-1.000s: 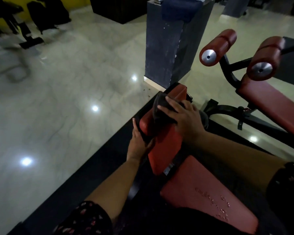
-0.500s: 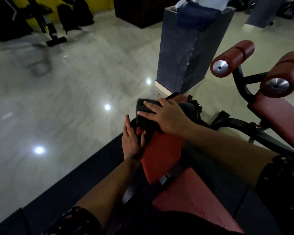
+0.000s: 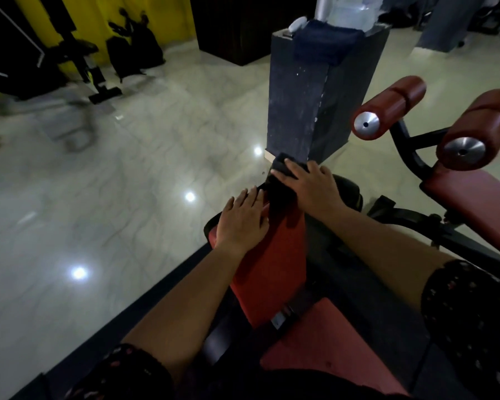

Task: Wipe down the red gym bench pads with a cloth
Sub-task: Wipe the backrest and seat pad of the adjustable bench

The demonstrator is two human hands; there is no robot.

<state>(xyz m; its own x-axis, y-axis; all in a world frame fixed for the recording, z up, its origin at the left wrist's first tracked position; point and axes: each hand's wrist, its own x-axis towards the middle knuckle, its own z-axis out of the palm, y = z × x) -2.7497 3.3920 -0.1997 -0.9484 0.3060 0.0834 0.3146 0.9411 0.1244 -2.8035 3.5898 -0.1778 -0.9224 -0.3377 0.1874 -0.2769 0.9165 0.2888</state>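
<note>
Now, right grip (image 3: 309, 189): lying flat, released, pressing cloth (image 3: 279, 192) onto pad (image 3: 272, 261).
Left grip (image 3: 243, 220): resting released, steadying pad for wiping.

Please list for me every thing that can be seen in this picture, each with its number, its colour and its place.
upright pad: one, red, centre, under both hands
cloth: one, dark, on the upright pad's top end
seat pad: one, red, bottom centre
roller pads: two, red with silver end caps, upper right
long pad: one, red, right edge
pillar: one, dark grey, behind the cloth
folded fabric: one, dark blue, on the pillar's top
floor: pale glossy tiles, left
gym machines: black, number unclear, by the yellow wall
left hand: flat on the upright pad
right hand: flat on the cloth
</note>
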